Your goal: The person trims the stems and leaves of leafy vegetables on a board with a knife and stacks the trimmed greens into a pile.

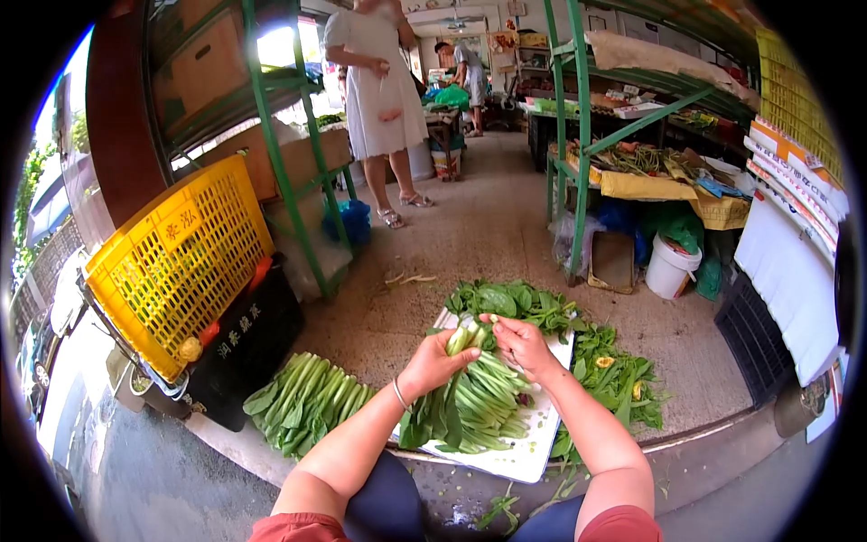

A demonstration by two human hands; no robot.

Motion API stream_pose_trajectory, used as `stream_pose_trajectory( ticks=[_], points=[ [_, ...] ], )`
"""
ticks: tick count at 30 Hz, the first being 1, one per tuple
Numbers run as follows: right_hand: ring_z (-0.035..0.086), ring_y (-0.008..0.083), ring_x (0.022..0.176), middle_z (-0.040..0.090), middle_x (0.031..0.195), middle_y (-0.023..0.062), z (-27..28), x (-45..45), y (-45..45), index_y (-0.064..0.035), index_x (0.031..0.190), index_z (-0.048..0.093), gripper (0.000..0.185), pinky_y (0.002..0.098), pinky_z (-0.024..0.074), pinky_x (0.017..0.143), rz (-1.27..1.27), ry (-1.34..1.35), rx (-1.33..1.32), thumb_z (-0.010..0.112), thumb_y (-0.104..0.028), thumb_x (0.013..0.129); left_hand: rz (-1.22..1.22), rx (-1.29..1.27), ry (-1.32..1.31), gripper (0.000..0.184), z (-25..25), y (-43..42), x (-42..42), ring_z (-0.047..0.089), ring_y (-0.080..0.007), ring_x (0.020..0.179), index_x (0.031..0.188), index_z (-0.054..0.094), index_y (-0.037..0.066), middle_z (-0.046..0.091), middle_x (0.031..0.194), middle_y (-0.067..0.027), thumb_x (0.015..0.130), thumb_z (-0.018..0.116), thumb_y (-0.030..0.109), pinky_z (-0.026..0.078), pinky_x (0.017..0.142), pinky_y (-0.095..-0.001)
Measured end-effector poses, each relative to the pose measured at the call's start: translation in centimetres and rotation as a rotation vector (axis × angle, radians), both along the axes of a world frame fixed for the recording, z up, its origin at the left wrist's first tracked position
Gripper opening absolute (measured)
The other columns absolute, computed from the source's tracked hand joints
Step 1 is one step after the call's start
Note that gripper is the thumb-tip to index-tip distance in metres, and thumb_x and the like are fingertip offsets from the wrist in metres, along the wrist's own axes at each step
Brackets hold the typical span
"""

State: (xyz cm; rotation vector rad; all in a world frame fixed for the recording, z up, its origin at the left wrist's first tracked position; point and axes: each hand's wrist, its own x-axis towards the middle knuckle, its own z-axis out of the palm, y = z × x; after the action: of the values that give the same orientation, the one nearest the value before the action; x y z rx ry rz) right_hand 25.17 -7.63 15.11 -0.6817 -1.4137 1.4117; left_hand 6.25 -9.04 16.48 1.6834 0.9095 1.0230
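Note:
My left hand [432, 366], with a bangle at the wrist, is closed around a few leafy green stalks [468, 336], pale stems pointing away from me. Just right of it, my right hand [526, 350] pinches a small pale-green bit of stalk at the tips of these greens. Beneath both hands, a heap of leafy greens [488, 406] lies on a white board [538, 443]. To the left, more greens [312, 402] lie in a neat row, stems side by side. Loose leaves [614, 379] are strewn beyond and to the right of the board, some yellowed.
A yellow crate [181, 253] sits on a black crate [248, 339] at left. Green shelving [578, 135] stands on both sides, with a white bucket [673, 269] under the right one. A person in a light dress [375, 81] stands ahead; another person [468, 77] bends farther back.

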Motion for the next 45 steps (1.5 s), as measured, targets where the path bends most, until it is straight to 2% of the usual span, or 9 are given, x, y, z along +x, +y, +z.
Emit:
stream_pose_trajectory(
  ticks=[3, 7, 15, 19, 22, 26, 28, 33, 45],
  points=[
    [0.028, 0.0019, 0.047, 0.032, 0.056, -0.0091, 0.3, 0.9, -0.4, -0.0058, 0.121, 0.051, 0.034, 0.0178, 0.0223, 0.042, -0.089, -0.12, -0.004, 0.047, -0.024, 0.092, -0.063, -0.093, 0.039, 0.019, -0.8, 0.2, -0.3, 0.052, -0.0044, 0.065, 0.095, 0.058, 0.004, 0.057, 0.075, 0.0036, 0.081, 0.066, 0.015, 0.045, 0.057, -0.0212],
    [0.043, 0.003, 0.054, 0.05, 0.066, -0.004, 1.1, 0.0, -1.6, 0.0003, 0.101, 0.059, 0.033, 0.0182, 0.0363, 0.05, -0.059, -0.109, 0.074, 0.069, -0.021, 0.078, -0.168, -0.168, -0.016, 0.018, -1.0, 0.1, 0.0, 0.055, -0.0068, 0.068, 0.096, 0.056, 0.003, 0.06, 0.081, 0.0007, 0.082, 0.063, 0.013, 0.049, 0.061, -0.0227],
    [0.057, 0.0106, 0.063, 0.061, 0.078, 0.0044, 2.1, 0.1, -2.5, 0.0012, 0.09, 0.062, 0.023, 0.0222, 0.047, 0.058, -0.039, -0.11, 0.074, 0.064, -0.021, 0.082, -0.148, -0.217, -0.187, 0.026, 0.3, -1.7, 0.8, 0.056, -0.0082, 0.072, 0.106, 0.052, 0.002, 0.06, 0.087, -0.0026, 0.084, 0.061, 0.013, 0.047, 0.063, -0.0221],
    [0.057, 0.0078, 0.055, 0.062, 0.077, 0.0033, 3.4, 0.8, -3.1, -0.0029, 0.087, 0.06, 0.023, 0.0163, 0.0324, 0.039, -0.118, -0.093, 0.107, 0.06, -0.025, 0.084, -0.083, -0.099, -0.247, 0.029, 1.1, -2.2, 0.6, 0.059, -0.0133, 0.081, 0.108, 0.049, 0.001, 0.06, 0.094, -0.0067, 0.085, 0.059, 0.013, 0.05, 0.071, -0.026],
    [0.05, 0.0048, 0.048, 0.061, 0.072, 0.0012, 3.8, 2.3, -2.7, -0.0042, 0.085, 0.06, 0.024, 0.0166, 0.0334, 0.039, -0.298, -0.056, 0.072, 0.061, -0.028, 0.084, -0.101, -0.18, -0.275, 0.027, 2.1, -3.0, 0.0, 0.061, -0.0178, 0.086, 0.105, 0.049, 0.0, 0.062, 0.097, -0.0104, 0.084, 0.06, 0.013, 0.05, 0.074, -0.0286],
    [0.045, 0.0042, 0.046, 0.054, 0.061, -0.0011, 4.4, 3.6, -2.8, -0.004, 0.078, 0.059, 0.03, 0.0185, 0.0339, 0.04, -0.497, -0.195, 0.074, 0.069, -0.031, 0.076, -0.598, -0.242, 0.345, 0.049, 2.9, -4.0, -0.8, 0.053, -0.0192, 0.105, 0.119, 0.047, -0.002, 0.058, 0.11, -0.0131, 0.08, 0.066, 0.019, 0.042, 0.092, -0.0305],
    [0.045, 0.0046, 0.047, 0.054, 0.061, -0.0009, 4.5, 3.4, -3.2, -0.0039, 0.077, 0.058, 0.03, 0.0189, 0.0346, 0.041, -0.448, -0.264, 0.056, 0.07, -0.031, 0.076, -0.586, -0.144, 0.385, 0.051, 2.1, -4.0, -0.5, 0.051, -0.0179, 0.108, 0.119, 0.048, -0.003, 0.056, 0.115, -0.0128, 0.079, 0.067, 0.022, 0.038, 0.096, -0.0298],
    [0.052, 0.008, 0.049, 0.057, 0.062, 0.0026, 4.1, 0.7, -4.3, -0.0021, 0.076, 0.057, 0.029, 0.0199, 0.041, 0.041, -0.223, -0.47, 0.006, 0.071, -0.027, 0.074, -0.421, -0.214, 0.163, 0.053, 0.3, -2.6, -0.8, 0.049, -0.0171, 0.109, 0.123, 0.043, -0.003, 0.053, 0.118, -0.0118, 0.082, 0.063, 0.023, 0.037, 0.096, -0.0308],
    [0.06, 0.0075, 0.055, 0.062, 0.071, 0.0051, 2.8, -2.1, -3.6, -0.0024, 0.085, 0.056, 0.028, 0.0165, 0.0297, 0.035, -0.04, -0.22, -0.173, 0.063, -0.03, 0.082, -0.381, -0.299, 0.016, 0.038, 1.0, -2.9, -1.8, 0.056, -0.0122, 0.085, 0.115, 0.051, 0.001, 0.06, 0.101, -0.0063, 0.087, 0.056, 0.027, 0.047, 0.074, -0.0266]
  ],
)
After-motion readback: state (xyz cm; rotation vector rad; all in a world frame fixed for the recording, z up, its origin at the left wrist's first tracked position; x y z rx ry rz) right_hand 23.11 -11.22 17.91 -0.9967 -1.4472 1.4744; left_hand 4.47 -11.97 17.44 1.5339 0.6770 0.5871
